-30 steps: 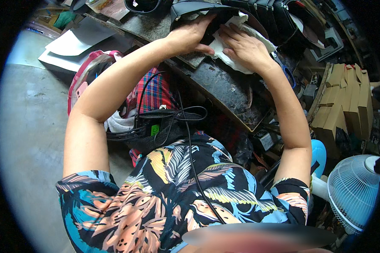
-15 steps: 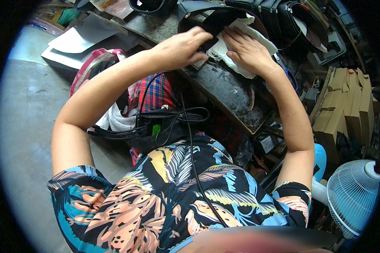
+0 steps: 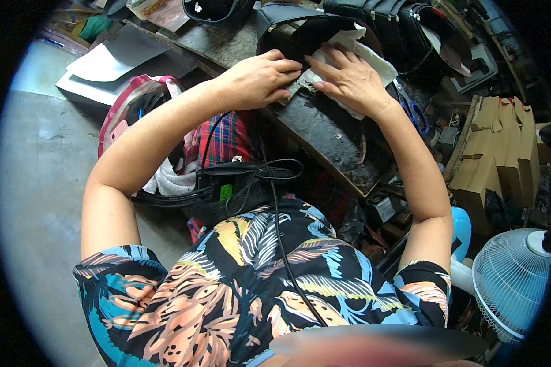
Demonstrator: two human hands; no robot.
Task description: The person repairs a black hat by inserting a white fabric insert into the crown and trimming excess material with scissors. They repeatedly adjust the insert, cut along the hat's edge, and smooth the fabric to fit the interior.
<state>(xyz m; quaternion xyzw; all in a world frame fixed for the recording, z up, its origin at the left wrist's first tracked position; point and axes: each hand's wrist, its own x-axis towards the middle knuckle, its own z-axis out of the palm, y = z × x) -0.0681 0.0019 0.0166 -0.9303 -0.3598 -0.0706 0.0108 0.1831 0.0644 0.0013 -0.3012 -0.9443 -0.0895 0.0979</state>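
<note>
At the table's far side my left hand (image 3: pixel 262 81) has its fingers bent and drawn together beside the near edge of a black curved bag panel (image 3: pixel 274 23). What lies between those fingertips is hidden. My right hand (image 3: pixel 354 81) rests palm down on a white frayed cloth (image 3: pixel 381 68), fingers spread, with its thumb and index finger pointing toward the left hand. The cloth lies partly inside the curve of the black panel. Just right of my right wrist are blue-handled scissors (image 3: pixel 417 116).
Black bags (image 3: pixel 404 24) stand at the back right. Folded cardboard boxes (image 3: pixel 496 147) and a white fan (image 3: pixel 511 284) are to my right. Left of the dark worktable (image 3: pixel 333 137) sit white sheets (image 3: pixel 113 64) and a pink-trimmed bag (image 3: pixel 119 116). A black cable (image 3: pixel 281 238) runs down my shirt.
My left hand has come down slightly and its fingers have drawn together. My right hand has shifted a little, its index finger and thumb reaching further left over the cloth.
</note>
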